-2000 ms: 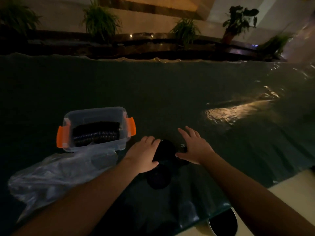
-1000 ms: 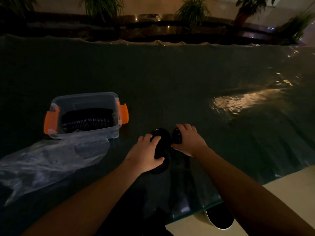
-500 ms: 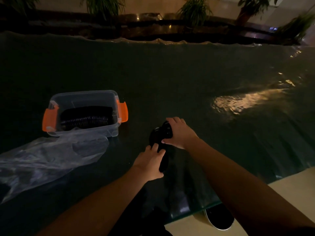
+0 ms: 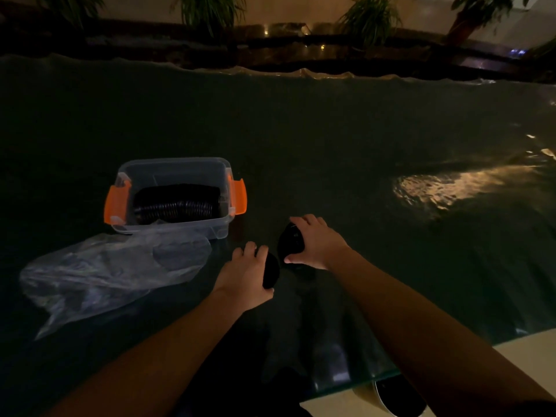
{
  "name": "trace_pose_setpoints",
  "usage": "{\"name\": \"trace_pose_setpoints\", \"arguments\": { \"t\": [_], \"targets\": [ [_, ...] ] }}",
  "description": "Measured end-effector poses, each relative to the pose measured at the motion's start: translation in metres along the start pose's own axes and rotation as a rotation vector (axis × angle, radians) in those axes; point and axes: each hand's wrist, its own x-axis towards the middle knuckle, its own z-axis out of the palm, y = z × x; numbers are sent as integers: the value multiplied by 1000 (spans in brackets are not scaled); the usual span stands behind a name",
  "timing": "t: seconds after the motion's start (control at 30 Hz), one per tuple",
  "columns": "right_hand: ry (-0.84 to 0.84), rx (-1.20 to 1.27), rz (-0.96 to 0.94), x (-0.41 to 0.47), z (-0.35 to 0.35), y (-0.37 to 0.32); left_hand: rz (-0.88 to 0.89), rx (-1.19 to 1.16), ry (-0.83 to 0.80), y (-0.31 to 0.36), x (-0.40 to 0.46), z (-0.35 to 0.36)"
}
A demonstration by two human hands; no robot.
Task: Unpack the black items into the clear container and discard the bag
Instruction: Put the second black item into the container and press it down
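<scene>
A clear container (image 4: 168, 173) with orange latches sits left of centre on the dark glass table (image 4: 301, 130); a row of stacked black round items (image 4: 177, 203) lies inside it. A crumpled clear plastic bag (image 4: 108, 272) lies in front of it, touching its near wall. My right hand (image 4: 319, 242) grips a stack of black round items (image 4: 290, 240), lifted a little. My left hand (image 4: 245, 275) holds another black round piece (image 4: 270, 270) just below and left of that stack. The scene is dim, so details of the items are hard to see.
The table's near edge (image 4: 391, 371) runs under my right forearm, with pale floor and a shoe (image 4: 397, 398) beyond it. A lamp reflection (image 4: 445, 188) glints at the right. Potted plants (image 4: 207, 10) and a dark ledge line the far side.
My right hand has lifted its stack of black items up and apart from the piece in my left hand. The container and bag have not moved.
</scene>
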Motion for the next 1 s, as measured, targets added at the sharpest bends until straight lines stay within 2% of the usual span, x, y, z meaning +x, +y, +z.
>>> {"name": "trace_pose_setpoints", "arguments": {
  "t": [0.27,0.53,0.73,0.87,1.0],
  "targets": [
    [-40,6,32,-2,9,-1,-34,-67,31,-10,13,-4],
    [-64,43,71,-7,24,-2,-48,-121,-33,-13,17,-1],
    [59,183,127,-20,20,-10,-47,-180,-29,-19,16,2],
    [128,208,63,-29,21,-31,-47,-180,-26,-26,8,0],
    [118,131,-6,-31,25,-54,-15,-149,-6,-41,-9,-4]
  ]
}}
